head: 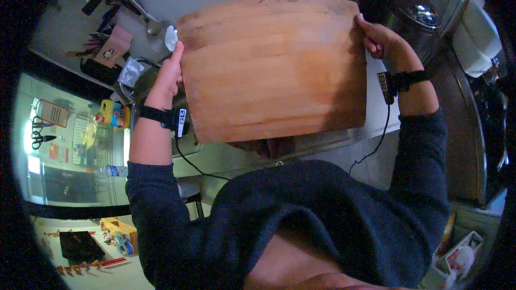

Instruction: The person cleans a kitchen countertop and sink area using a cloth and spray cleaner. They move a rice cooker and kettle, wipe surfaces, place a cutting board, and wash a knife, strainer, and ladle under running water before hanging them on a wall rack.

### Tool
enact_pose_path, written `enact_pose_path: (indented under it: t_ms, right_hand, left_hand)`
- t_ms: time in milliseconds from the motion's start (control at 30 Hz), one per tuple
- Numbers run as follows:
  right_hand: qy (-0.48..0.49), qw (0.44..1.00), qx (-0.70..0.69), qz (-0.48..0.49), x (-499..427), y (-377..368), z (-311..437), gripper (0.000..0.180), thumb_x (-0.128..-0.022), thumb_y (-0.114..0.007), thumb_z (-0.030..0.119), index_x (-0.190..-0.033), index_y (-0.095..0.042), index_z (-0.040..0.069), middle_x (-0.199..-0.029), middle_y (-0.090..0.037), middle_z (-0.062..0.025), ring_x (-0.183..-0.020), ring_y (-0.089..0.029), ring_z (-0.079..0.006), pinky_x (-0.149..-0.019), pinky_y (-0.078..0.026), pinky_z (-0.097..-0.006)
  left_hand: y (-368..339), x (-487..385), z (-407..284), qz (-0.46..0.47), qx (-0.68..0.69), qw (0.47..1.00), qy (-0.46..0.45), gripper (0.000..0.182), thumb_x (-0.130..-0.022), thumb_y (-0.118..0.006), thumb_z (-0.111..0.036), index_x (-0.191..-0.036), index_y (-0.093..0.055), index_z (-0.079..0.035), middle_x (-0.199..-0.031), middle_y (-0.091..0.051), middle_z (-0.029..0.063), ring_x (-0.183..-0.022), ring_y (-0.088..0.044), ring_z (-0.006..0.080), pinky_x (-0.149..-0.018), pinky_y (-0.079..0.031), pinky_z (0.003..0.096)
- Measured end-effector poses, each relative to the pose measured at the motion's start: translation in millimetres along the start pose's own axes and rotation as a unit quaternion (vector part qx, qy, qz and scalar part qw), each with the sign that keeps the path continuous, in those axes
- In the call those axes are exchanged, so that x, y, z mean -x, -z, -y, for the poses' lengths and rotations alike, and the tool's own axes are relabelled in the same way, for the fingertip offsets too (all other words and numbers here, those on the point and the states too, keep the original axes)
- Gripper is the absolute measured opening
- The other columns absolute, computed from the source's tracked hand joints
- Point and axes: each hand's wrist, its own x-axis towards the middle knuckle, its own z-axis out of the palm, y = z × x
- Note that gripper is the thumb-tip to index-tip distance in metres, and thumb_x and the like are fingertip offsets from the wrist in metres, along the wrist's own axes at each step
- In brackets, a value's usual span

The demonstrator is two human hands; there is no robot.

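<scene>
A broad wooden cutting board is held up in front of me, its flat face towards the camera. My left hand grips its left edge, the thumb lying along the upper part of that side. On the right edge, close to the top corner, my right hand has hold of it with the thumb on the rim. Dark patches mark the wood near the upper left corner, and a shadow falls across the lower right. The board hides most of the counter behind it; part of a brown object shows beneath its lower edge.
Ladles hang or stand at upper left, near a pink utensil holder. A dark pot with a shiny lid is at upper right. A yellow jug stands left of my forearm. Black cords run from both wrist-worn devices.
</scene>
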Motion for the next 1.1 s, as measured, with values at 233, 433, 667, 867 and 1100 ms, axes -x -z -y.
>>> enact_pose_path:
  t_ms: [233, 433, 667, 867, 1100]
  right_hand:
    - [0.073, 0.989, 0.092, -0.09, 7, 3, -9, 0.065, -0.08, -0.029, 0.063, -0.034, -0.027, 0.016, -0.03, -0.03, -0.0001, -0.024, -0.021, -0.0089, -0.025, -0.014, -0.0223]
    - [0.021, 0.995, 0.007, -0.101, 20, 6, -6, 0.056, -0.08, -0.035, 0.059, -0.043, -0.034, 0.016, -0.033, -0.034, 0.0014, -0.023, -0.024, -0.0089, -0.024, -0.018, -0.0206]
    - [0.092, 0.988, 0.006, -0.121, 45, -3, 0, 0.06, -0.079, -0.033, 0.062, -0.04, -0.032, 0.016, -0.034, -0.034, 0.0011, -0.025, -0.027, -0.0086, -0.026, -0.019, -0.0208]
    - [0.055, 0.992, 0.049, -0.103, 47, 0, 5, 0.068, -0.07, -0.029, 0.074, -0.036, -0.033, 0.015, -0.034, -0.033, 0.001, -0.027, -0.027, -0.0079, -0.027, -0.019, -0.0222]
    - [0.12, 0.986, 0.063, -0.097, 42, 9, 7, 0.07, -0.072, -0.028, 0.073, -0.036, -0.037, 0.013, -0.036, -0.036, 0.0008, -0.028, -0.031, -0.0085, -0.028, -0.021, -0.0218]
  left_hand:
    - [-7, 3, -1, 0.033, 0.047, 0.997, -0.042, 0.048, -0.074, -0.047, -0.061, -0.067, -0.051, -0.013, -0.046, -0.034, -0.007, -0.034, -0.024, 0.0059, -0.035, -0.015, 0.0214]
    - [-14, 11, -6, 0.058, 0.057, 0.994, -0.078, 0.044, -0.075, -0.048, -0.058, -0.07, -0.048, -0.014, -0.047, -0.033, -0.0072, -0.033, -0.022, 0.005, -0.033, -0.017, 0.0206]
    - [-17, 13, -8, 0.005, 0.077, 0.996, -0.034, 0.044, -0.072, -0.052, -0.058, -0.069, -0.043, -0.015, -0.047, -0.026, -0.008, -0.033, -0.022, 0.0044, -0.032, -0.019, 0.0191]
    - [-17, 19, -8, -0.012, 0.073, 0.996, -0.045, 0.049, -0.071, -0.051, -0.061, -0.073, -0.046, -0.012, -0.046, -0.028, -0.0078, -0.033, -0.024, 0.0038, -0.032, -0.018, 0.0191]
    - [-20, 22, -7, -0.024, 0.064, 0.997, -0.043, 0.051, -0.071, -0.049, -0.063, -0.073, -0.044, -0.012, -0.04, -0.022, -0.0072, -0.031, -0.023, 0.0052, -0.032, -0.017, 0.0213]
